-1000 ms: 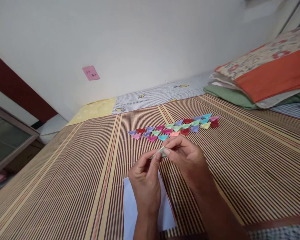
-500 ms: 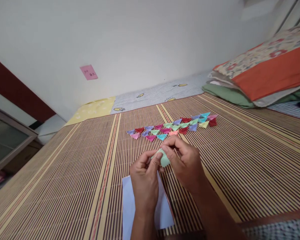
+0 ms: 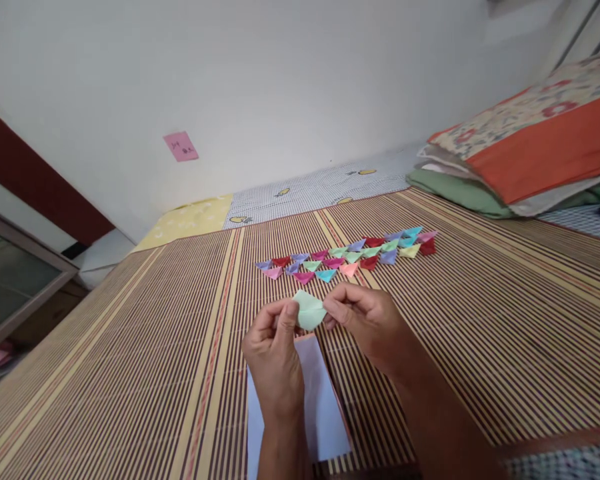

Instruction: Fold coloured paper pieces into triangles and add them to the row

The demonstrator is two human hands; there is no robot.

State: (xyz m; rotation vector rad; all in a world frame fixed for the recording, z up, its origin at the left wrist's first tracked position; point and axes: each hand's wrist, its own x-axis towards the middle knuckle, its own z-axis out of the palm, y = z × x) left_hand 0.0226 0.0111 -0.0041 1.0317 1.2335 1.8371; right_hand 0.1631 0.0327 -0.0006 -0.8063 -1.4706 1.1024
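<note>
A small pale green piece of paper (image 3: 310,311) with creases is stretched between my two hands, above the mat. My left hand (image 3: 275,340) pinches its left edge, thumb on top. On the right, the thumb and fingertips of my right hand (image 3: 363,320) grip its right corner. Beneath my left hand and forearm lies a pale lavender sheet or pad of paper (image 3: 325,407), partly hidden. Several folded paper triangles (image 3: 335,263) in red, pink, purple, green, blue and yellow lie in slanting rows beyond my hands.
The striped bamboo mat (image 3: 145,360) covers the bed surface. Folded bedding (image 3: 535,147) is stacked at the far right. A pink note (image 3: 181,146) is stuck to the white wall (image 3: 290,87). A glass-panelled frame (image 3: 17,280) stands at the left.
My hands have drawn apart, and the green paper now shows opened wider between them. My left hand has shifted a little to the left.
</note>
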